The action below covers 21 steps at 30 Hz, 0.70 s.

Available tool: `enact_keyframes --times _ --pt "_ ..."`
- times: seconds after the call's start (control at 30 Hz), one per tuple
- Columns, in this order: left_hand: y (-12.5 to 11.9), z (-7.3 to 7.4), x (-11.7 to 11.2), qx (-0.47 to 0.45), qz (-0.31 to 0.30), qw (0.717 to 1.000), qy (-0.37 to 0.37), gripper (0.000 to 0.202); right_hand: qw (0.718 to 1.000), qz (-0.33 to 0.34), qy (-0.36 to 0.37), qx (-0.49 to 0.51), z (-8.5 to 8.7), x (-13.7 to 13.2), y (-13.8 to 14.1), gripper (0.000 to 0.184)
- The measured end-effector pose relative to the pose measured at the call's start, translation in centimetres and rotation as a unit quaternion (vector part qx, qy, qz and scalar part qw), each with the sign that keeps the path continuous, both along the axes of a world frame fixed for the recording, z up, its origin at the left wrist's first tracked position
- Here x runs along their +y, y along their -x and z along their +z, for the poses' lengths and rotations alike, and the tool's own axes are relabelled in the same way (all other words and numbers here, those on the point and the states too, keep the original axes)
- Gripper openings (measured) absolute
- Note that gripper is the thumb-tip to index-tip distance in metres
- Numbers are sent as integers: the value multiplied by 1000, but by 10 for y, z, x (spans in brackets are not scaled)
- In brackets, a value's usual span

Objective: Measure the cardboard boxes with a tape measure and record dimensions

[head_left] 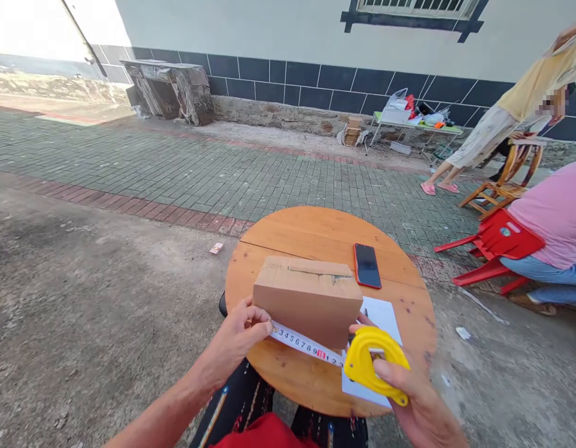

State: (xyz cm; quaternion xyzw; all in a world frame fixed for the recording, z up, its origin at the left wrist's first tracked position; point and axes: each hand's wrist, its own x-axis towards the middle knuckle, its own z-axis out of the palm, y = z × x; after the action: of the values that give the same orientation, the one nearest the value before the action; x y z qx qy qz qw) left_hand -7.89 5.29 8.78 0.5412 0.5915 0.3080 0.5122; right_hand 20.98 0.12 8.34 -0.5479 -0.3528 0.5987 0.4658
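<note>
A brown cardboard box (pixel 311 308) sits on the round wooden table (pixel 311 224). My right hand (pixel 413 386) is closed around the yellow tape measure (pixel 374 364). Its white blade (pixel 304 344) is pulled out along the lower front edge of the box, with printed numbers facing up. At the box's left front corner, my left hand (pixel 243 336) pinches the end of the blade between thumb and fingers. White paper (pixel 383 317) lies partly beneath the box and the tape measure.
A phone (pixel 367 266) with a red edge lies behind the box on the right. To the right a person in pink (pixel 558 205) sits on a red chair (pixel 507 233). Another person (pixel 516 106) stands near a wooden chair (pixel 509 174). A cluttered folding table (pixel 418 124) is by the wall.
</note>
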Motion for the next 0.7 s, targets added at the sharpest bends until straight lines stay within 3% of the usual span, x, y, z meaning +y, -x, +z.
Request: enact_keyframes --times 0.1,0.17,0.23,0.33,0.43,0.5,0.6,0.7 --pt "2 22 10 22 -28 998 59 28 999 15 28 7 33 22 -3 54" --pt "2 28 22 29 -32 997 63 29 999 50 19 10 46 43 2 51" --pt "1 26 36 36 -34 998 40 28 998 65 0 6 50 62 9 45" --pt "1 17 48 61 -6 998 -3 27 999 35 -12 0 42 77 17 48" --pt "5 12 51 68 37 996 -39 28 999 31 -35 4 32 69 18 50" --pt "9 16 56 46 31 997 -55 27 995 70 -72 6 29 55 20 52" --pt "13 31 81 -6 -41 998 -38 23 981 125 -142 -41 25 30 35 60" --pt "6 44 122 -3 -142 990 -28 19 961 61 -231 -141 19 9 64 60"
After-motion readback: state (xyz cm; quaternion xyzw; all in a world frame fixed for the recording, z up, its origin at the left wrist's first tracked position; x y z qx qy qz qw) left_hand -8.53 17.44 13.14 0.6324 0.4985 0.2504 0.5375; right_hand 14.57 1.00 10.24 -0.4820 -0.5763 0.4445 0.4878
